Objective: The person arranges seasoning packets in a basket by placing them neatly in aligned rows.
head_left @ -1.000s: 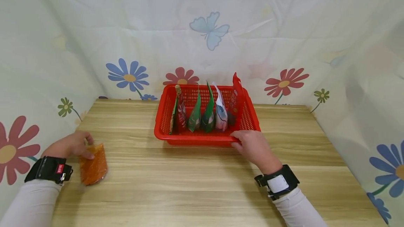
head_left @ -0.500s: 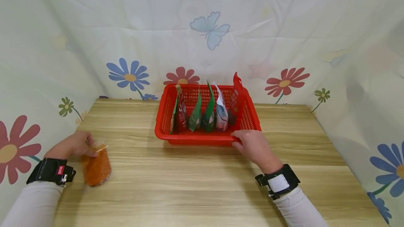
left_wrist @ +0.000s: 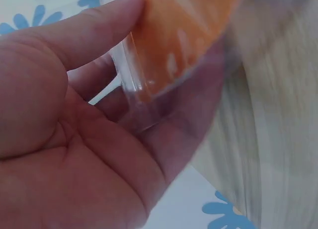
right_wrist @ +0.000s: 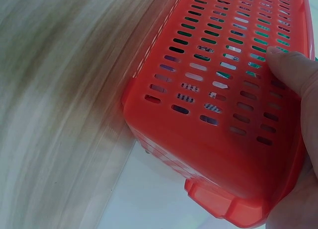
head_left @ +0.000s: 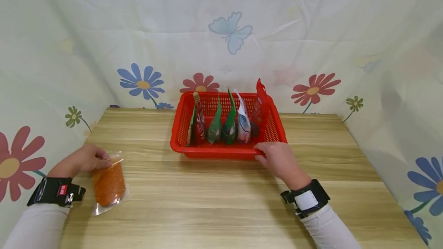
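On the left of the head view, my left hand (head_left: pixel 85 160) pinches the upper edge of a clear zip bag (head_left: pixel 110 183) filled with something orange. In the left wrist view the thumb (left_wrist: pixel 107 23) lies on the bag's front, with fingers behind the plastic. My right hand (head_left: pixel 278 160) grips the front rim of a red plastic basket (head_left: pixel 207 152) near its right corner. The right wrist view shows that thumb (right_wrist: pixel 288 67) against the slotted basket wall (right_wrist: pixel 198 114). Standing in the basket are a bottle (head_left: pixel 199 122), green packets (head_left: pixel 214 126), a white packet (head_left: pixel 243 124) and a red bag (head_left: pixel 260 108).
The basket stands at the back middle of a wood-grain table (head_left: pixel 194 206). A flowered cloth (head_left: pixel 155 22) hangs behind the table and along both sides.
My left hand has shifted slightly right with the orange bag, which has turned so more of its clear top and bottom edges shows. The right hand stays on the basket rim.
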### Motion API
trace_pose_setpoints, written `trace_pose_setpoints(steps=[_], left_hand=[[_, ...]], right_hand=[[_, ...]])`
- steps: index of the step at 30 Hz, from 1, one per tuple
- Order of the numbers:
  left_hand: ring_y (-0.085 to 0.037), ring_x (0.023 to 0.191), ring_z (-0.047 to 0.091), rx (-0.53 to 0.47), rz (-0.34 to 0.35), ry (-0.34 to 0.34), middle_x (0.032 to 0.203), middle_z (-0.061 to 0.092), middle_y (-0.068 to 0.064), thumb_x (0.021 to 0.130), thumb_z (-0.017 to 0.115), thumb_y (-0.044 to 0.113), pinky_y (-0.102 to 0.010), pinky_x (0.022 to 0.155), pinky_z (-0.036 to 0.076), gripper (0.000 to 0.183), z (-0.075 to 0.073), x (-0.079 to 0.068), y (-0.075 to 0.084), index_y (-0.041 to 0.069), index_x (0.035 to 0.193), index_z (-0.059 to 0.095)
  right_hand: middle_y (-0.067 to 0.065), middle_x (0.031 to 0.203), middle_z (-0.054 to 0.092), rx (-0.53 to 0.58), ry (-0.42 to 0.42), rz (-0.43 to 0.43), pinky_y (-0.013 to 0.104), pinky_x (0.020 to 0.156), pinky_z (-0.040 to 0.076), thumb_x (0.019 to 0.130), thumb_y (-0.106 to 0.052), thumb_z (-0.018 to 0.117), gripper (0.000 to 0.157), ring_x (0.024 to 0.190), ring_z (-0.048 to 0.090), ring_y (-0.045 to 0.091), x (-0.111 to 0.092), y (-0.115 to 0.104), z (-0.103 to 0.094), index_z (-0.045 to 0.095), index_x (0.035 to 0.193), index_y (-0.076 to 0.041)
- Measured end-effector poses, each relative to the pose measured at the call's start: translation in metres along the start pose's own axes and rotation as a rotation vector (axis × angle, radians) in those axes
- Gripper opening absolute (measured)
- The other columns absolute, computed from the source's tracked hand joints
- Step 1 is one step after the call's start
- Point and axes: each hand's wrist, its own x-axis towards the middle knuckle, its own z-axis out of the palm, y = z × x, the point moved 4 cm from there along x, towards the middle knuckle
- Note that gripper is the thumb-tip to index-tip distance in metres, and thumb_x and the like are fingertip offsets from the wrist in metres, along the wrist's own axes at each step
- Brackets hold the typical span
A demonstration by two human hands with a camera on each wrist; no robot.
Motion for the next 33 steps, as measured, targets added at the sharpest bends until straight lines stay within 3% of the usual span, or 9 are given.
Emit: trace_pose_setpoints(steps=[8, 11, 17, 24, 29, 33], left_hand=[[-0.015, 0.067, 0.057, -0.067, 0.072, 0.054, 0.074, 0.066, 0.001, 0.101, 0.064, 0.020, -0.028, 0.055, 0.051, 0.022, 0.008, -0.008, 0.026, 0.000, 0.100, 0.071], [-0.014, 0.066, 0.056, -0.045, 0.115, 0.077, 0.074, 0.065, 0.003, 0.101, 0.065, 0.022, -0.027, 0.054, 0.049, 0.021, 0.010, -0.013, 0.045, 0.002, 0.100, 0.072], [-0.016, 0.070, 0.062, -0.074, 0.199, 0.051, 0.080, 0.070, 0.000, 0.100, 0.066, 0.018, -0.028, 0.061, 0.056, 0.016, 0.015, -0.024, 0.090, 0.003, 0.101, 0.071], [-0.015, 0.074, 0.064, 0.017, 0.337, 0.107, 0.081, 0.073, 0.001, 0.098, 0.068, 0.013, -0.024, 0.064, 0.055, 0.007, 0.017, -0.037, 0.136, 0.008, 0.096, 0.074], [-0.015, 0.074, 0.064, 0.003, 0.362, 0.079, 0.083, 0.073, 0.001, 0.097, 0.070, 0.012, -0.025, 0.066, 0.057, 0.005, 0.019, -0.048, 0.163, 0.010, 0.096, 0.074], [-0.014, 0.074, 0.064, -0.011, 0.369, 0.052, 0.084, 0.072, 0.001, 0.096, 0.070, 0.012, -0.027, 0.068, 0.060, 0.004, 0.021, -0.058, 0.184, 0.011, 0.097, 0.075]], right_hand=[[0.006, 0.099, 0.080, 0.002, -0.004, -0.006, 0.045, 0.086, 0.063, 0.081, -0.025, 0.088, 0.032, 0.085, 0.075, 0.023, 0.001, 0.001, 0.000, 0.080, 0.109, -0.013], [0.006, 0.098, 0.080, 0.000, -0.001, -0.010, 0.045, 0.086, 0.063, 0.081, -0.025, 0.088, 0.031, 0.085, 0.075, 0.023, 0.001, 0.002, 0.000, 0.080, 0.109, -0.012], [0.006, 0.098, 0.080, -0.011, 0.012, -0.019, 0.045, 0.086, 0.063, 0.080, -0.025, 0.089, 0.032, 0.085, 0.075, 0.023, 0.001, 0.003, -0.001, 0.080, 0.108, -0.012], [0.006, 0.098, 0.080, -0.018, 0.018, -0.018, 0.045, 0.085, 0.063, 0.081, -0.027, 0.089, 0.034, 0.085, 0.075, 0.023, 0.001, 0.002, -0.002, 0.080, 0.109, -0.011], [0.006, 0.100, 0.079, 0.018, 0.033, -0.009, 0.043, 0.082, 0.064, 0.080, -0.033, 0.089, 0.041, 0.086, 0.075, 0.022, -0.001, -0.004, -0.004, 0.078, 0.113, -0.011], [0.006, 0.110, 0.078, 0.098, 0.081, -0.073, 0.041, 0.088, 0.062, 0.080, -0.041, 0.088, 0.053, 0.098, 0.075, 0.023, -0.003, -0.021, -0.003, 0.075, 0.121, -0.011]])
